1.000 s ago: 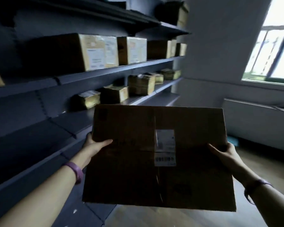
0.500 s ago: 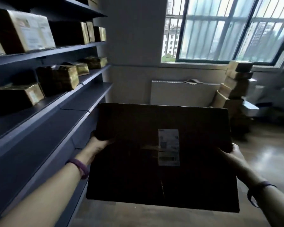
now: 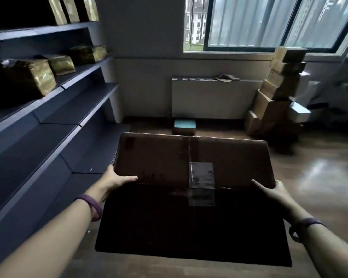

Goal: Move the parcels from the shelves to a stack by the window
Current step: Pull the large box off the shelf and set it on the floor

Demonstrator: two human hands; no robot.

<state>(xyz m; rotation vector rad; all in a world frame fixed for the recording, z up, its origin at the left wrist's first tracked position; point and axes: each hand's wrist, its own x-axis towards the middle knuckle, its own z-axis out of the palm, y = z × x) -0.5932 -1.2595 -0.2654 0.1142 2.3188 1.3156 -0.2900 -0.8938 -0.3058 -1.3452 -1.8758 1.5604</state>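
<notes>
A large flat brown cardboard parcel (image 3: 161, 161) with a white label hangs in front of me, carried between both hands. My left hand (image 3: 117, 180) grips its left edge, thumb lying on top. My right hand (image 3: 273, 192) grips the right edge, fingers curled round the side. A tall stack of brown parcels (image 3: 277, 95) stands under the window (image 3: 269, 23) at the right. Several taped parcels (image 3: 34, 77) sit on the dark shelves (image 3: 54, 117) to my left.
A white radiator (image 3: 209, 97) runs along the wall below the window, with a cloth on top. A small teal-topped box (image 3: 184, 127) sits on the wooden floor before it. White items lie right of the stack.
The view has swung away from the shelves toward the window, which is closer now. The parcel stack and radiator have come nearer. Both hands keep their hold on the parcel.
</notes>
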